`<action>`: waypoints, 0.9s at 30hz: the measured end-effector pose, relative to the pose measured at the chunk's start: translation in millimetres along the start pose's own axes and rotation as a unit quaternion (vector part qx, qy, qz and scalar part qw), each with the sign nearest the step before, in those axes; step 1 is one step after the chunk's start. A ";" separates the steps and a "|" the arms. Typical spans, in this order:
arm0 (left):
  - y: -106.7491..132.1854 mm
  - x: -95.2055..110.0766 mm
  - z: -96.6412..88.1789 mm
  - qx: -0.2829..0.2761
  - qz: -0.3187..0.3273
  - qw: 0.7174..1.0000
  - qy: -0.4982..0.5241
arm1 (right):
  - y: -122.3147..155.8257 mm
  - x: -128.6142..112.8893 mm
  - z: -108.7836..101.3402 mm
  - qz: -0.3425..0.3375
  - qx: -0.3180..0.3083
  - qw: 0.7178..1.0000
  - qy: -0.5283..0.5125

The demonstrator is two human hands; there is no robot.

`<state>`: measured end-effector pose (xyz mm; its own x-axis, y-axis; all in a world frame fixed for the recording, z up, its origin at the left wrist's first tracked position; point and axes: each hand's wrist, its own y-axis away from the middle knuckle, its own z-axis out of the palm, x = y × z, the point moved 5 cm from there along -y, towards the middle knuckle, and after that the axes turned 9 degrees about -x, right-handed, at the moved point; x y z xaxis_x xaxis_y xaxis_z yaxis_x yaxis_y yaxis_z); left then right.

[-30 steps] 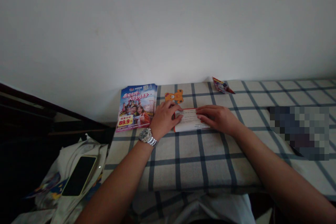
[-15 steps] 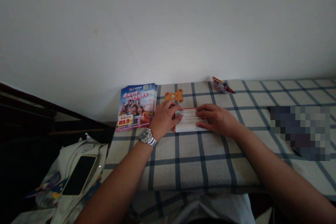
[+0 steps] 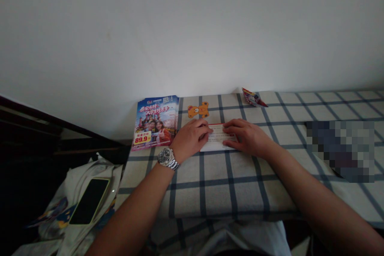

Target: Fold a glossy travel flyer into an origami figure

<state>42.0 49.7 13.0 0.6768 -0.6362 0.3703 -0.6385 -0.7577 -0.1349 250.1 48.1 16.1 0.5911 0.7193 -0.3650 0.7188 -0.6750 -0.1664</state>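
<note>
A white printed flyer (image 3: 217, 140) with red edges, seemingly folded, lies on the checked cloth between my hands. At its left end is my left hand (image 3: 192, 137), fingers bent and drawn together against the thumb on the paper. My right hand (image 3: 245, 136) rests over the flyer's right end, its fingers stretched out and the thumb apart from them. The flyer's two ends are partly hidden under the hands. A metal watch (image 3: 168, 157) is on my left wrist. Left of that hand sits a stack of colourful flyers (image 3: 156, 120).
Near the wall stands a small folded paper piece (image 3: 253, 98). A bear picture (image 3: 198, 109) shows on the checked tablecloth (image 3: 216, 188). A blurred-out dark item (image 3: 339, 150) lies at right. At lower left, a phone (image 3: 90, 201) rests on a white bag (image 3: 81, 172).
The left hand's fingers have drawn closer together and shifted slightly right and down over the flyer's left end. My right hand has barely moved.
</note>
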 end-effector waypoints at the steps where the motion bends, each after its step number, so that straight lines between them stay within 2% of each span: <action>1: 1.2 1.5 -1.3 0.001 -0.001 1.000 0.002 | -0.1 -0.5 -0.6 -0.001 0.000 1.000 -0.002; 10: 3.0 9.1 -3.5 -0.015 -0.014 1.000 -0.003 | 0.9 -1.2 -0.5 0.018 -0.006 1.000 -0.004; 15: 2.6 9.3 -1.4 -0.009 -0.017 1.000 -0.006 | 0.3 -5.2 -1.5 0.007 0.006 1.000 0.001; 27: 2.1 10.1 -1.2 -0.013 -0.017 1.000 -0.016 | -1.4 -9.7 1.8 0.025 -0.022 0.998 0.047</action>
<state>47.0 41.8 17.5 0.7095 -0.6145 0.3450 -0.6238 -0.7754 -0.0980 242.7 41.8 18.3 0.6573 0.6978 -0.2844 0.7012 -0.7047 -0.1085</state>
